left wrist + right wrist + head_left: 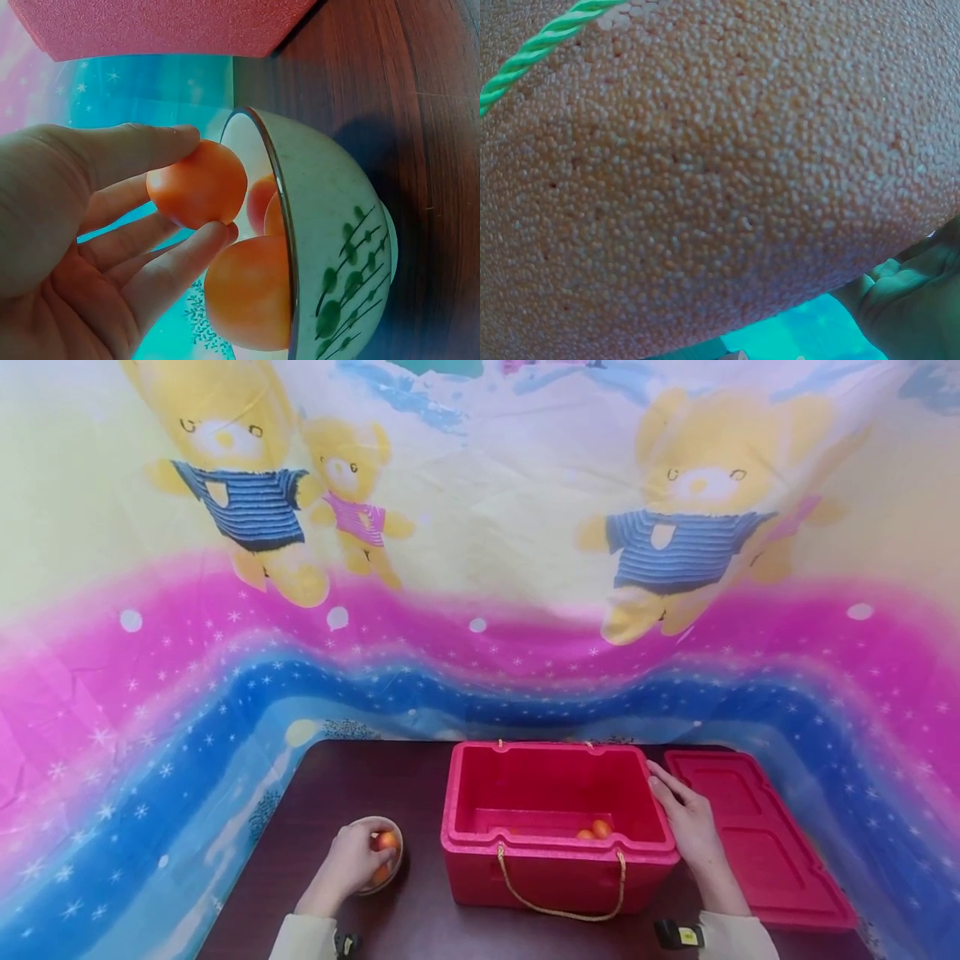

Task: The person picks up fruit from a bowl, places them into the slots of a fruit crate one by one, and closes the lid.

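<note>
My left hand pinches an orange-red tomato between thumb and fingertips, at the mouth of a small bowl. The bowl is pale with a dark rim and green leaves painted on its side. Other tomatoes lie inside it. To the right stands an open red foam box with a rope handle on its front. A few tomatoes rest on its floor; the front wall partly hides them. My right hand rests against the box's right side, its fingers at the rim.
A red lid lies on the dark wooden table to the right of the box. Behind the table hangs a cloth printed with bears.
</note>
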The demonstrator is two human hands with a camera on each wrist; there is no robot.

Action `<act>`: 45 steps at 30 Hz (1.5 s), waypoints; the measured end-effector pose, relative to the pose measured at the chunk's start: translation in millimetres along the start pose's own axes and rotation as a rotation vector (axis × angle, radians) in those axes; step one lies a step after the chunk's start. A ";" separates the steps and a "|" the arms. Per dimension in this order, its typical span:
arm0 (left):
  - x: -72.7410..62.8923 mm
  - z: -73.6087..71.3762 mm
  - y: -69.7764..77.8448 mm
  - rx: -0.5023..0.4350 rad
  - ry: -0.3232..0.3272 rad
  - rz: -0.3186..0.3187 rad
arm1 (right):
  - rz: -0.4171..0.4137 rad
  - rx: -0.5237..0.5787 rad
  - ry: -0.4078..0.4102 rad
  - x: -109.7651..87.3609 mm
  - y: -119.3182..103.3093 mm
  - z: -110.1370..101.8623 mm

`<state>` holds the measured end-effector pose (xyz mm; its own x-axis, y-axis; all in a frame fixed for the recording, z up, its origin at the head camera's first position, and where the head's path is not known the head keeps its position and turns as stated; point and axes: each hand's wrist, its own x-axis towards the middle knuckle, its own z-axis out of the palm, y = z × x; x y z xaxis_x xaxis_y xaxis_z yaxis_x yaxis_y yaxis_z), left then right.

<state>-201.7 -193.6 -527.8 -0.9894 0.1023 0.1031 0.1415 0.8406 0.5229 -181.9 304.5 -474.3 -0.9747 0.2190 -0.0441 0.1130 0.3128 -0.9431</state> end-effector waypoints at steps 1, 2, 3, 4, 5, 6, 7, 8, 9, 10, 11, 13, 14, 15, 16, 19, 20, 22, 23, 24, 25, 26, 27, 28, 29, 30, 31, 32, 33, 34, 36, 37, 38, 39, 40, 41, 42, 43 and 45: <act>0.0 -0.5 -0.3 -0.004 -0.005 -0.012 | 0.001 -0.002 0.001 -0.1 0.1 0.2; -0.1 -1.2 -0.1 -0.015 -0.012 -0.029 | 0.000 -0.002 0.003 -0.4 0.1 0.4; 0.0 -2.0 0.1 -0.023 -0.017 -0.038 | -0.001 -0.003 0.003 -0.6 -0.1 0.6; 0.0 -2.8 0.4 -0.032 -0.020 -0.045 | -0.002 -0.006 0.005 -0.8 -0.3 0.8; 0.3 -3.7 0.7 -0.039 -0.023 -0.049 | -0.003 -0.008 0.005 -1.0 -0.4 1.0; 0.5 -4.8 1.3 -0.050 -0.027 -0.054 | -0.004 -0.007 0.007 -1.2 -0.7 1.1; 0.8 -5.9 2.0 -0.056 -0.028 -0.058 | -0.003 -0.005 0.004 -1.1 -0.7 1.1; 1.1 -7.0 2.7 -0.059 -0.030 -0.063 | -0.003 -0.001 0.004 -1.3 -0.9 1.0; 1.5 -8.1 3.2 -0.057 -0.032 -0.064 | -0.002 0.000 0.002 -1.2 -0.8 0.9; 1.9 -9.1 3.5 -0.054 -0.031 -0.060 | -0.002 0.002 0.002 -1.2 -0.8 0.8; 2.5 -10.0 3.7 -0.052 -0.031 -0.060 | -0.001 0.004 0.000 -1.1 -0.8 0.5; 3.4 -12.2 4.3 -0.045 -0.028 -0.056 | 0.001 0.008 -0.001 -0.8 -0.7 0.3; 3.9 -13.5 4.5 -0.044 -0.028 -0.055 | 0.001 0.007 0.000 -0.8 -0.8 0.3; 4.5 -14.8 4.7 -0.043 -0.027 -0.053 | 0.002 0.005 0.000 -0.6 -0.7 0.3; 5.0 -16.1 5.1 -0.043 -0.026 -0.054 | 0.003 0.005 0.000 -0.7 -1.0 0.4; 6.8 -20.1 6.5 -0.043 -0.015 -0.047 | 0.005 0.001 0.003 -0.6 -0.9 0.3; 7.5 -21.5 7.0 -0.045 -0.014 -0.047 | 0.004 0.000 0.003 -0.8 -0.9 0.2; 9.3 -24.2 8.2 -0.056 -0.008 -0.045 | 0.002 -0.002 0.003 -0.9 -0.7 0.1; 10.5 -25.4 9.0 -0.057 -0.002 -0.036 | 0.001 -0.002 0.004 -0.9 -0.7 0.0; 11.8 -26.5 10.2 -0.057 0.004 -0.031 | -0.001 -0.001 0.003 -0.9 -0.7 -0.1; 13.1 -27.9 11.3 -0.058 0.008 -0.028 | -0.001 0.001 0.003 -1.0 -0.7 0.0; 14.1 -29.5 13.0 -0.057 0.013 -0.025 | -0.003 0.004 0.001 -1.1 -0.7 -0.1; 15.4 -30.7 14.4 -0.052 0.021 -0.018 | -0.004 0.006 0.001 -1.1 -0.7 0.1; 16.5 -31.7 15.7 -0.047 0.029 -0.012 | -0.004 0.010 0.001 -1.1 -0.8 0.3; 17.5 -32.8 17.0 -0.039 0.037 -0.006 | -0.005 0.012 0.000 -1.0 -0.7 0.5; 18.1 -34.0 18.2 -0.037 0.041 -0.003 | -0.007 0.011 -0.002 -1.1 -0.4 0.7; 18.9 -35.1 19.5 -0.037 0.045 0.001 | -0.008 0.011 0.000 -1.1 -0.1 0.8; 19.3 -36.4 20.9 -0.037 0.047 0.005 | -0.009 0.013 0.001 -1.0 0.2 0.8; 20.2 -37.4 22.1 -0.039 0.048 0.007 | -0.009 0.015 0.002 -0.9 0.6 0.8; 20.8 -38.6 23.4 -0.044 0.049 0.010 | -0.009 0.016 0.001 -0.8 0.8 0.7; 21.8 -41.9 26.6 -0.048 0.054 0.023 | -0.008 0.022 -0.002 -0.8 1.1 0.4; 22.6 -43.4 28.2 -0.048 0.058 0.029 | -0.006 0.026 -0.001 -0.6 1.0 0.3; 23.4 -45.1 29.4 -0.048 0.064 0.037 | -0.006 0.029 -0.003 -0.6 1.0 0.3; 24.5 -46.3 30.8 -0.051 0.070 0.044 | -0.006 0.028 -0.003 -0.6 1.0 0.3; 25.4 -47.7 32.1 -0.052 0.076 0.054 | -0.007 0.027 -0.004 -0.6 1.0 0.5; 26.3 -49.1 33.4 -0.053 0.081 0.061 | -0.008 0.023 -0.005 -0.5 0.9 0.6; 27.2 -50.3 34.5 -0.053 0.086 0.067 | -0.010 0.021 -0.004 -0.4 0.9 0.7; 28.5 -51.2 35.6 -0.052 0.089 0.072 | -0.011 0.018 -0.003 -0.4 0.9 0.9; 30.5 -53.7 38.0 -0.051 0.098 0.088 | -0.014 0.014 -0.004 -0.3 0.8 0.8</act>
<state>-224.7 -187.1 -459.3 -0.9656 0.1199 0.2307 0.2311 0.8024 0.5502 -181.7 303.9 -475.2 -0.9769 0.2112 -0.0316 0.0962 0.3032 -0.9481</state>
